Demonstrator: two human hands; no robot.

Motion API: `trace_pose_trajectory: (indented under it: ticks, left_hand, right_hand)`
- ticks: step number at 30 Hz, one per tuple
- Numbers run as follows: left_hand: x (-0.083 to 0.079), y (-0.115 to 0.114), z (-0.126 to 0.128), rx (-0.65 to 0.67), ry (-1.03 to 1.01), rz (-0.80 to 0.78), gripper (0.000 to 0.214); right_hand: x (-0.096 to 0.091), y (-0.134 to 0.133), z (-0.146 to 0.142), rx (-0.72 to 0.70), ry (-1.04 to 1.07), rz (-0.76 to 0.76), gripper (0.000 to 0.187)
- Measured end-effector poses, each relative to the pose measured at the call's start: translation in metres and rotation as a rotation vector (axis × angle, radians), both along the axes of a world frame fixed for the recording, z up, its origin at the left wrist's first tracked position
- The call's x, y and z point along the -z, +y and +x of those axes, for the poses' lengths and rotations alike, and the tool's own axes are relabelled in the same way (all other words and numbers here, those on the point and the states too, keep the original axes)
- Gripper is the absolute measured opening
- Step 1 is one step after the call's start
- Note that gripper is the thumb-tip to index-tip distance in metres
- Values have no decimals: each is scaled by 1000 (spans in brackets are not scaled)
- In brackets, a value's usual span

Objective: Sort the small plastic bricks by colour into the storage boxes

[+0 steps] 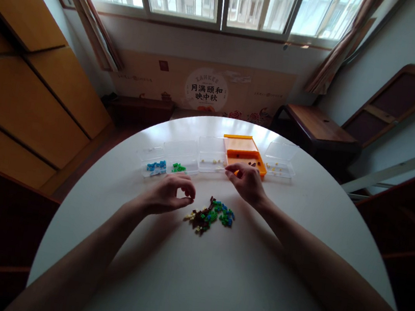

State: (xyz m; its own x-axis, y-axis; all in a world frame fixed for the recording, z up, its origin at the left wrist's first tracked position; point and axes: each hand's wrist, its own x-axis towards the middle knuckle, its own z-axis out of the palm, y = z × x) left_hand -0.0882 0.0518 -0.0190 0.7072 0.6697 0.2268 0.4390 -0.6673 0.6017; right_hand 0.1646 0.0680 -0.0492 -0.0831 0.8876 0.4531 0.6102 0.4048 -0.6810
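Note:
My left hand [171, 195] hovers left of a pile of small building bricks [211, 217] in green, blue, brown and cream. Its thumb and forefinger curl together at the tips; anything between them is too small to make out. Farther forward, my right hand [247, 182] is closed in a pinch at the right end of a clear box with cream bricks [211, 168], beside the orange box [262, 175]. What its fingertips hold, if anything, cannot be made out. A few dark brown bricks [252, 164] lie in the orange box, partly behind this hand.
Along the far part of the round white table [211, 290] stand more open clear boxes: one with blue bricks [156, 167], one with green bricks [178, 167], and a clear box [286, 172] with yellowish bricks at the right. A wooden stool [320, 124] is beyond the table.

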Motion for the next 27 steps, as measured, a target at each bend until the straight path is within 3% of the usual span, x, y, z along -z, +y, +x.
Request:
trace_pose_trajectory:
  ticks: [6,12,20,27]
  left_hand:
    - [-18,-8,-5,107,214,-155,10]
    - [-14,-13,3,92,310,-173,6]
    - [-10,-7,9,133,213,-181,12]
    - [-4,-1,19,2,-14,-83,16]
  right_hand:
    - [-2,-21,9,-50,-15,10,14]
    - [2,-28,12,-69,-3,14,13]
    - [7,-31,9,-105,-8,11,11]
    - [1,-44,0,-235,12,19,7]
